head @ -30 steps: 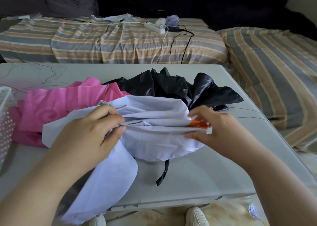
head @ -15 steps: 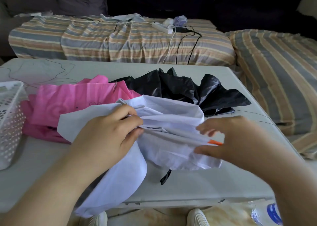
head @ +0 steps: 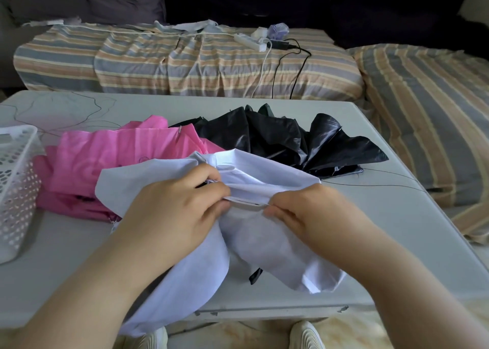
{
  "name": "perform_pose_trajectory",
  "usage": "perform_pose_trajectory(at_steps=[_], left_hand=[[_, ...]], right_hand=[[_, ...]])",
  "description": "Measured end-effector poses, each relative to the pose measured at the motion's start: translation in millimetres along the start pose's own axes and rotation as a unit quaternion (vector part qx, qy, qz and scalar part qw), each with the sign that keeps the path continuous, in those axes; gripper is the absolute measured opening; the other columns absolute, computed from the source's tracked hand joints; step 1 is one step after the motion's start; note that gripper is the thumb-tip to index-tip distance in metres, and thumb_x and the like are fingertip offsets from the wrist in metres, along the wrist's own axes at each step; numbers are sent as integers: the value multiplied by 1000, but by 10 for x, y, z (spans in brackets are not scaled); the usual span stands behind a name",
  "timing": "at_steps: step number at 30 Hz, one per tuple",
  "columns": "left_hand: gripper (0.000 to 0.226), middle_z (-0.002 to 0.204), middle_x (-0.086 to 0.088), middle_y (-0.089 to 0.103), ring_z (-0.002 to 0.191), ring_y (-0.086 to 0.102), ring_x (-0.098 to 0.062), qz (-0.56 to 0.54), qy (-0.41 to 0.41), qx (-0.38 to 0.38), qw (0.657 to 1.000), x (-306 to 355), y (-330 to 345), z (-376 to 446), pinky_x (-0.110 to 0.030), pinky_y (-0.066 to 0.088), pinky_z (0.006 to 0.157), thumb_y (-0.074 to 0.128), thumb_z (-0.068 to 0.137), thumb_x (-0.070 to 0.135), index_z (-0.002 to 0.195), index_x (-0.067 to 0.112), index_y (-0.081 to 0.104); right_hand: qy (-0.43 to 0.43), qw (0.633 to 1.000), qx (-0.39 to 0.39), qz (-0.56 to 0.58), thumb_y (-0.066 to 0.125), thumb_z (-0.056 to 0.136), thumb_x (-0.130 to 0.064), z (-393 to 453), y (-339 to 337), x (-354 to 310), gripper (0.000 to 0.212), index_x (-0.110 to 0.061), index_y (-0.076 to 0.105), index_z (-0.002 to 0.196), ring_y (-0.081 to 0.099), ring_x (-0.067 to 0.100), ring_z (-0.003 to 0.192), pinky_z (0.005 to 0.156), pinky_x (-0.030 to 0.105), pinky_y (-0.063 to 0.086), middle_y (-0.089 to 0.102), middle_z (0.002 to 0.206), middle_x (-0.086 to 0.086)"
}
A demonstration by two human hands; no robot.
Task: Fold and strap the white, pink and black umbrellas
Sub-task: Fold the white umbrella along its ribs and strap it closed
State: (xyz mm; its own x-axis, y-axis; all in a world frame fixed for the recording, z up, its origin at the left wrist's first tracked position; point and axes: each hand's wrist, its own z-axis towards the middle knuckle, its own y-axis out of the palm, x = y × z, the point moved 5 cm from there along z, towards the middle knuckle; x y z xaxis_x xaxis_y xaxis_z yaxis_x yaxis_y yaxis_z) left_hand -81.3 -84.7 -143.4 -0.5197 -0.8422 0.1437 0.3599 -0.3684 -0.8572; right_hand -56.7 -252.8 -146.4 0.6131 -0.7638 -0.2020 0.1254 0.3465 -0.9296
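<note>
The left hand [head: 174, 211] is gripping a gathered bunch of the white fabric umbrella canopy [head: 264, 240], its fingers [head: 211, 190] curling tightly round the folds. Just beside it, the right hand [head: 315, 213] is pinching the same fold between thumb and curled fingers, so both hands are holding one pleat of cloth taut between them. The white umbrella is lying at the near edge of the pale grey desk [head: 397, 232], with one loose panel hanging over the front edge and a short black strap [head: 255, 276] poking out beneath the cloth.

Behind and to the left, the crumpled pink fabric umbrella [head: 105, 160] is resting on the desk, partly covered by the white one. Behind and to the right, the glossy black fabric umbrella [head: 291, 139] is lying spread in loose pleats, touching the pink one at its left side and the white canopy in front.

A white perforated plastic basket [head: 16, 190] is standing at the desk's left edge. Beyond the desk, a striped sofa cover [head: 185, 65] is carrying a white power strip [head: 250, 42] with black cables. Two pale shoes [head: 304, 335] are showing below the desk.
</note>
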Motion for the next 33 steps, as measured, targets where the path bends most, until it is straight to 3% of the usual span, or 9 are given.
perform_pose_trajectory(at_steps=[3, 7, 10, 15, 18, 22, 26, 28, 33], left_hand=[[32, 89, 3, 65, 53, 59, -21, 2, 1, 8, 1000, 12, 7, 7, -26, 39, 38, 42, 85, 29, 80, 16, 70], [33, 89, 4, 65, 53, 60, -23, -9, -12, 17, 1000, -65, 1, -6, -32, 46, 38, 42, 85, 31, 81, 15, 70], [33, 90, 6, 63, 54, 60, -21, -8, -32, 26, 999, -181, -33, -28, -32, 47, 41, 42, 85, 33, 82, 15, 70], [35, 90, 3, 64, 55, 62, -24, -10, -32, 29, 999, -219, -31, -50, -33, 48, 42, 43, 86, 33, 83, 13, 71], [34, 93, 2, 65, 56, 62, -23, -10, -20, 21, 1000, -178, -15, -42, -30, 48, 44, 43, 86, 33, 84, 13, 71], [33, 93, 3, 65, 58, 62, -22, -5, -3, 5, 1000, -71, -6, -23, -27, 44, 43, 43, 87, 32, 83, 15, 71], [30, 97, 3, 64, 59, 61, -22, -11, 12, -12, 1000, 10, 6, -19, -29, 44, 42, 43, 86, 31, 84, 16, 70], [29, 100, 5, 64, 60, 61, -21, -26, 12, -27, 999, 23, 13, -29, -31, 45, 42, 44, 85, 31, 87, 17, 69], [31, 116, 14, 58, 70, 51, -3, -81, -29, -58, 995, -56, 20, -80, -20, 43, 48, 42, 87, 46, 98, 31, 67]], right_hand=[[65, 990, -106, 67, 49, 93, -51, -115, 28, 51, 31, -29, 65, 80, 41, 10, 56, 55, 30, 40, 52, 60, -8], [92, 969, -223, -46, 45, 97, -46, -214, 62, 213, 29, -28, 47, 75, 46, 10, 70, 57, 25, 33, 42, 66, -9], [174, 945, -267, -71, 45, 99, -33, -351, -26, 585, 25, -27, 56, 77, 52, 10, 74, 57, 18, 34, 55, 74, -12], [221, 938, -265, -28, 51, 97, -33, -470, -147, 790, 25, -25, 69, 82, 59, -3, 74, 62, 13, 42, 66, 79, -17], [228, 933, -275, -38, 66, 79, -55, -502, -177, 716, 17, -39, 67, 87, 56, -5, 77, 70, 14, 45, 60, 81, -23], [197, 959, -187, 75, 60, 44, -81, -376, -308, 272, 57, -56, 56, 95, 55, -17, 87, 80, 16, 48, 61, 89, -35], [110, 981, -133, 92, 63, 73, -63, -154, -123, -195, 52, -47, 53, 121, 54, -6, 97, 79, 18, 45, 61, 108, -27], [73, 989, -108, 76, 54, 88, -50, -55, -13, -318, 39, -40, 52, 126, 51, 3, 89, 70, 22, 38, 61, 104, -17], [17, 991, -77, 111, 42, 95, -30, 40, 145, -386, 22, -29, 63, 92, 43, 18, 61, 50, 28, 30, 52, 65, -5]])
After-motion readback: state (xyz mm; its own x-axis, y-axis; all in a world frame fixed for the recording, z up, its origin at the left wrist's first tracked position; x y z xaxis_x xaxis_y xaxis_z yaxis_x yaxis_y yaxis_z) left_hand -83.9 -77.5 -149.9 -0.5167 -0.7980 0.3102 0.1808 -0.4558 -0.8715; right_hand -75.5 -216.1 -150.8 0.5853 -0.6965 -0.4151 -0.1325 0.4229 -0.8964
